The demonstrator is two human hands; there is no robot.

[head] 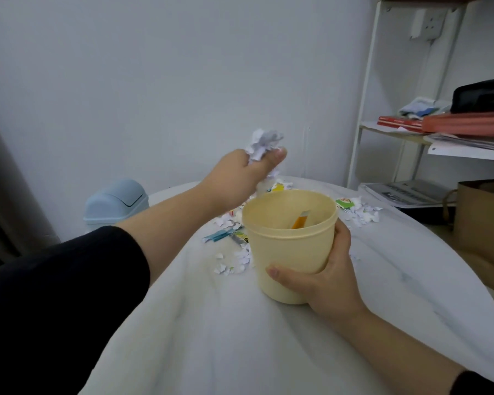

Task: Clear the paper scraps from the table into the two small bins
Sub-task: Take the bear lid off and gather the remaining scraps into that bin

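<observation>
**Scraps over the yellow bin**

Head view: the left hand is clutching crumpled white paper above the table. The right hand is gripping the yellow bin. The blue bin is standing far left, loose scraps lying beside the yellow one.

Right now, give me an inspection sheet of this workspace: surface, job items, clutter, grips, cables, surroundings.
Surface: white table, scraps at the far half only.
Job items: yellow bin, lidless, orange scrap inside; blue bin, lid on, at the table's far left edge; white scraps and coloured scraps around the yellow bin.
Clutter: nothing seen.
Grips: left hand raised, closed on a paper wad; right hand holds the yellow bin.
Cables: nothing seen.
Surroundings: shelf with books, wall socket, brown bag at right.
</observation>
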